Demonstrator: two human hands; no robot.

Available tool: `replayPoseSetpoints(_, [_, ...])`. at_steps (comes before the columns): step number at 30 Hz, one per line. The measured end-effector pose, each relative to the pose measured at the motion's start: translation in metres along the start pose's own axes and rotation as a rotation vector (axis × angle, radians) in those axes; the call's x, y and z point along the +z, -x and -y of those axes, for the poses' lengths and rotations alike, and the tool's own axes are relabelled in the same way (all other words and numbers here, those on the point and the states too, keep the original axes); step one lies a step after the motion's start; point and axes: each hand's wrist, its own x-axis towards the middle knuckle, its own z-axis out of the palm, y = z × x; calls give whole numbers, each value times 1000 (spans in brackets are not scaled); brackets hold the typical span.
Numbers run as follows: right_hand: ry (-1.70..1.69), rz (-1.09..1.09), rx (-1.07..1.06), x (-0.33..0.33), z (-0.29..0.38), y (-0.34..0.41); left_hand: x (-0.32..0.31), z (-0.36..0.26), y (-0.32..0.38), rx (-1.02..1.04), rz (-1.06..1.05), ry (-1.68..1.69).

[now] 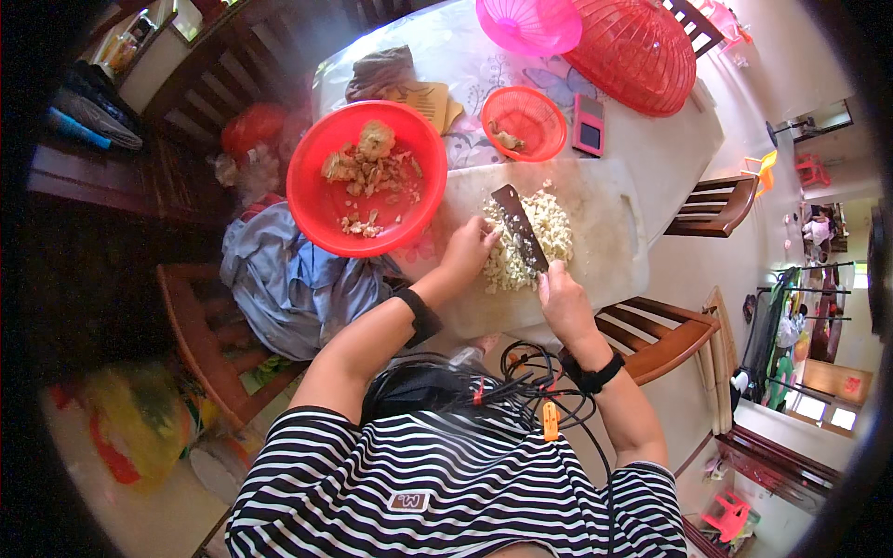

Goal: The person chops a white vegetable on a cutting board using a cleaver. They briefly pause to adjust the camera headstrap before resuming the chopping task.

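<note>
My right hand (564, 300) grips the handle of a dark-bladed kitchen knife (516, 217). Pale bits cling to the blade, which lies over a heap of finely chopped pale food (554, 227), perhaps a vegetable. Under the heap is a white cutting board (600, 202), stained in places. At the heap's left edge rests my left hand (469, 250), fingers loosely bent and apart, with nothing visible in them. Left of the board, a red plastic basin (303, 178) contains larger pale-brown lumps (377, 139) and loose crumbs.
Beyond the board stand a small orange-red basket (558, 129) with a scrap inside and a pink device (588, 125). Pink (530, 24) and red mesh covers (635, 56) sit farther back. Blue cloth (293, 279) drapes a wooden chair at left; black cables (537, 370) hang before my chest.
</note>
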Motion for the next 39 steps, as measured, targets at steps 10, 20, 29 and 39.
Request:
replayPoseSetpoints(10, [-15, 27, -21, 16, 6, 0, -8, 19, 11, 18, -36, 31])
replayPoseSetpoints(20, [-17, 34, -12, 29, 2, -8, -8, 11, 16, -34, 16, 39])
replayPoseSetpoints(29, [-61, 16, -3, 23, 2, -11, -8, 20, 23, 147, 5, 28])
replayPoseSetpoints(39, [-57, 67, 57, 29, 11, -12, -2, 24, 26, 207, -46, 43])
